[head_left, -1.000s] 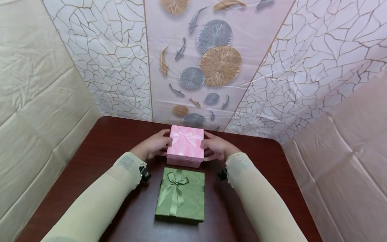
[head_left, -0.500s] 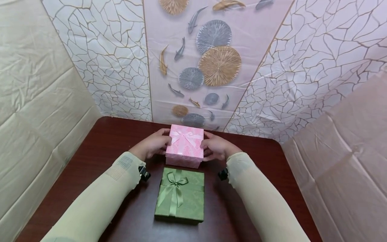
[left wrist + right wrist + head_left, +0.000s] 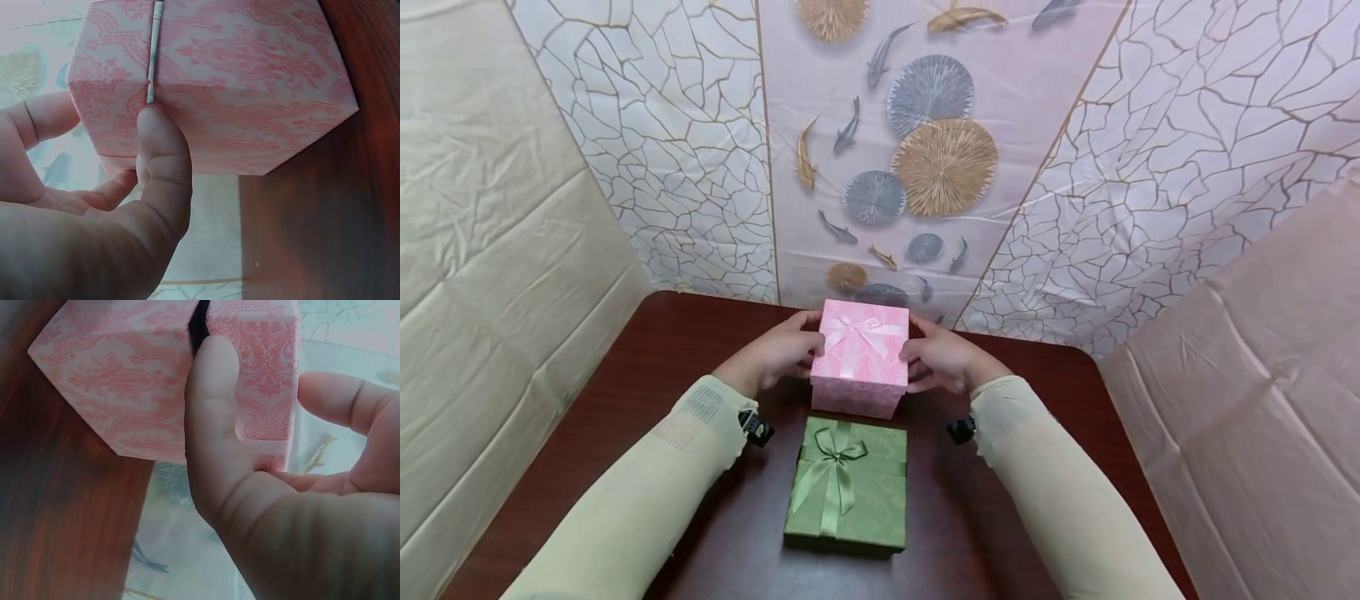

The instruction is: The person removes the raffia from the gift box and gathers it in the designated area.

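Observation:
In the head view a pink patterned gift box (image 3: 853, 398) stands near the back of the table, its lid (image 3: 863, 342) topped with a pale pink ribbon bow. My left hand (image 3: 781, 354) grips the lid from the left, thumb at the lid's lower edge in the left wrist view. From the right, my right hand (image 3: 947, 358) holds the opposite side the same way. Between lid (image 3: 265, 381) and box body (image 3: 119, 381) a dark gap shows in the right wrist view; on the left wrist side the seam is a thin pale line.
A flat green gift box (image 3: 865, 492) with a green ribbon bow lies just in front of the pink one, between my forearms. The dark red-brown table (image 3: 677, 342) meets a patterned cloth wall (image 3: 880, 125) at the back. Beige cloth hangs on both sides.
The pink lid has risen a little between both hands, and more of the pink box's front shows under it. My wrists have spread slightly apart. The green box stays put.

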Demonstrator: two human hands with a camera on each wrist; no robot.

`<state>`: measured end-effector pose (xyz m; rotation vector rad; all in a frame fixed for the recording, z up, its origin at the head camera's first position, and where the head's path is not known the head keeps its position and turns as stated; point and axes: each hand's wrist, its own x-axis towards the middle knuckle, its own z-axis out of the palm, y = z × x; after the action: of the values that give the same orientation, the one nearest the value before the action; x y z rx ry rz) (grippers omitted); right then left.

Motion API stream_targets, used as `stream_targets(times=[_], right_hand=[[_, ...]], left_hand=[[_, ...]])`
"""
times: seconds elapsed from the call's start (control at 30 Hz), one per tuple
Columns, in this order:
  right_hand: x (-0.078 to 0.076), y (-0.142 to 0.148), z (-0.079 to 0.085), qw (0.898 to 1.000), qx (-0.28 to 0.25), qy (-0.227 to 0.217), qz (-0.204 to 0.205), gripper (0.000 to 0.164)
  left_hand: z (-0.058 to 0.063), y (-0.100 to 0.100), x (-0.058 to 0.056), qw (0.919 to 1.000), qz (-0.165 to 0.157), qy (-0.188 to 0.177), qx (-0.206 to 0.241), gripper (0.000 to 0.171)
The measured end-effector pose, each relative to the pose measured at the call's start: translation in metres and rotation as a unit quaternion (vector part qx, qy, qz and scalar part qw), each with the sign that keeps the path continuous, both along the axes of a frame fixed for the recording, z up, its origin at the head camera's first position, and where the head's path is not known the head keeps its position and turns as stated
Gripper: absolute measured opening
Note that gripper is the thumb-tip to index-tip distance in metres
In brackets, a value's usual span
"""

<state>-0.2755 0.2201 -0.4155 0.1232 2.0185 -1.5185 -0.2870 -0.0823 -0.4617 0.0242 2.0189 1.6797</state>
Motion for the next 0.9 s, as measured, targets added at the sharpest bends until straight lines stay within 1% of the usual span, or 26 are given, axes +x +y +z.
stream_targets(times=[0.13, 0.23, 0.4, 0.5, 0.6, 0.73, 0.8, 0.9], right_hand=[[0.006, 0.001, 0.007, 1.000, 0.002, 0.011, 0.001, 0.101], [0.012, 0.001, 0.012, 1.000, 0.000, 0.029, 0.004, 0.103], [0.026, 0.000, 0.021, 0.997, -0.004, 0.079, 0.011, 0.101], [0.036, -0.001, 0.025, 0.993, 0.008, 0.116, 0.012, 0.100], [0.046, -0.003, 0.030, 0.988, 0.034, 0.151, 0.013, 0.101], [0.057, -0.005, 0.038, 0.980, 0.063, 0.191, 0.014, 0.104], [0.061, -0.006, 0.042, 0.976, 0.069, 0.207, 0.014, 0.104], [0.065, -0.006, 0.048, 0.970, 0.074, 0.230, 0.017, 0.103]], left_hand=[[0.008, 0.000, 0.005, 0.9999, -0.004, 0.010, 0.003, 0.088], [0.015, -0.001, 0.011, 0.9996, -0.005, 0.025, 0.010, 0.089], [0.028, -0.006, 0.026, 0.9977, -0.008, 0.065, 0.019, 0.088], [0.033, -0.009, 0.034, 0.9963, -0.014, 0.083, 0.017, 0.088], [0.037, -0.011, 0.041, 0.9958, -0.019, 0.086, 0.022, 0.088], [0.044, -0.016, 0.047, 0.9955, -0.017, 0.081, 0.046, 0.085], [0.048, -0.018, 0.048, 0.9947, -0.015, 0.081, 0.062, 0.081], [0.054, -0.021, 0.050, 0.9940, -0.008, 0.074, 0.080, 0.072]])
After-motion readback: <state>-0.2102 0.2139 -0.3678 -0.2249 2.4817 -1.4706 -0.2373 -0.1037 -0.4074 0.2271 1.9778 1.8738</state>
